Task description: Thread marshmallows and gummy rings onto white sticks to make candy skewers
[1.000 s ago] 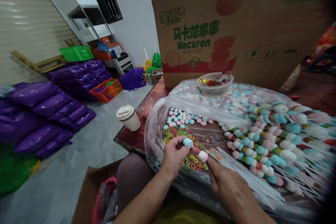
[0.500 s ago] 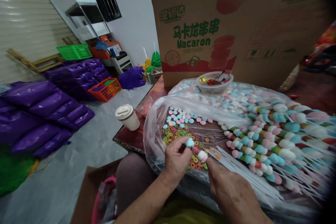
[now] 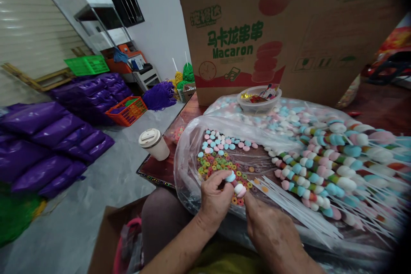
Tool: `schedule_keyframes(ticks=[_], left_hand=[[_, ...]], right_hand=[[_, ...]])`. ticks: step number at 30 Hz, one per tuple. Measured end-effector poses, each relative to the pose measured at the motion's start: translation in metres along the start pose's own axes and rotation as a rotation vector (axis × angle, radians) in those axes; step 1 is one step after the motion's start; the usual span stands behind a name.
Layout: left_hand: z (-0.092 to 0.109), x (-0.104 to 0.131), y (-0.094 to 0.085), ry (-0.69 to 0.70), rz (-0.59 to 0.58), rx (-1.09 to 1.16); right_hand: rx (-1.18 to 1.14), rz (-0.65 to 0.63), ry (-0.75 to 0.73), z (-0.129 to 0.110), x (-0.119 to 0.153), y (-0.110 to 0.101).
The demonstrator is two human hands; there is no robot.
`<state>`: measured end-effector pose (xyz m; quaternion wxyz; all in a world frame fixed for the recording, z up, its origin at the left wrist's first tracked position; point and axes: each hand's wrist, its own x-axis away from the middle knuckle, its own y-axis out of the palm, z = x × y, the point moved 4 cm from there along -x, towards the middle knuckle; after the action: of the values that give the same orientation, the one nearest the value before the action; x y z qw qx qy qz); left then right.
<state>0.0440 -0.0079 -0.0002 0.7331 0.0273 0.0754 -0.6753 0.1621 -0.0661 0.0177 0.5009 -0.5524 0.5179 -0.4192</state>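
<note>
My left hand (image 3: 212, 199) pinches a blue-and-white marshmallow (image 3: 230, 176) between thumb and fingertips. Close by, my right hand (image 3: 272, 229) is closed at the lower end of a marshmallow skewer, whose white-and-pink marshmallow (image 3: 240, 190) shows just past the fingertips. A reddish piece sits between the two marshmallows; the stick itself is hidden. Under the hands lie loose ring-shaped candies (image 3: 218, 162) in green, yellow and red. Loose pastel marshmallows (image 3: 221, 142) are spread behind them. Bare white sticks (image 3: 298, 209) lie beside my right hand.
Finished marshmallow skewers (image 3: 340, 171) are piled on the right on clear plastic (image 3: 186, 150). A plastic bowl (image 3: 259, 105) of wrapped items stands before a large cardboard box (image 3: 231, 72). A lidded cup (image 3: 154, 143) is at the table's left edge. Purple bags (image 3: 58, 137) lie on the floor.
My right hand has moved left, bringing the white-and-pink marshmallow closer to the blue one in my left hand. The view has shifted slightly.
</note>
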Motion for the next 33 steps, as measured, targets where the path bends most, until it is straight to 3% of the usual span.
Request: schedule_keyframes(ticks=[5,9,11,15,17,20,23,26,29,33], left_hand=[[-0.015,0.006,0.000,-0.084,0.020,-0.019],[-0.021,0.003,-0.002,-0.065,-0.059,-0.056],[-0.020,-0.001,-0.006,-0.061,-0.050,-0.037],[-0.009,-0.010,-0.011,-0.004,-0.052,0.007],[-0.003,-0.014,-0.011,-0.071,-0.079,0.123],[0.000,-0.020,-0.009,-0.288,-0.048,0.446],[-0.001,-0.020,0.003,-0.460,-0.064,0.674],[-0.011,-0.013,0.015,-0.620,0.014,0.779],[-0.017,-0.005,0.024,-0.623,0.070,0.798],[-0.020,0.005,0.026,-0.509,0.069,0.612]], right_hand=[[-0.074,-0.022,0.045,-0.001,-0.014,0.008],[-0.439,-0.037,-0.001,0.009,-0.024,0.022],[-0.598,-0.044,-0.060,0.013,-0.023,0.031],[-0.632,-0.052,-0.046,0.019,-0.015,0.048],[-0.674,-0.002,-0.005,0.019,-0.014,0.050],[-0.703,0.057,0.008,0.014,-0.016,0.044],[-0.748,0.047,-0.028,0.005,-0.016,0.038],[-0.794,0.008,-0.050,-0.005,-0.013,0.040],[-0.792,-0.038,-0.044,-0.009,-0.011,0.044],[-0.736,-0.087,0.007,-0.011,-0.012,0.048]])
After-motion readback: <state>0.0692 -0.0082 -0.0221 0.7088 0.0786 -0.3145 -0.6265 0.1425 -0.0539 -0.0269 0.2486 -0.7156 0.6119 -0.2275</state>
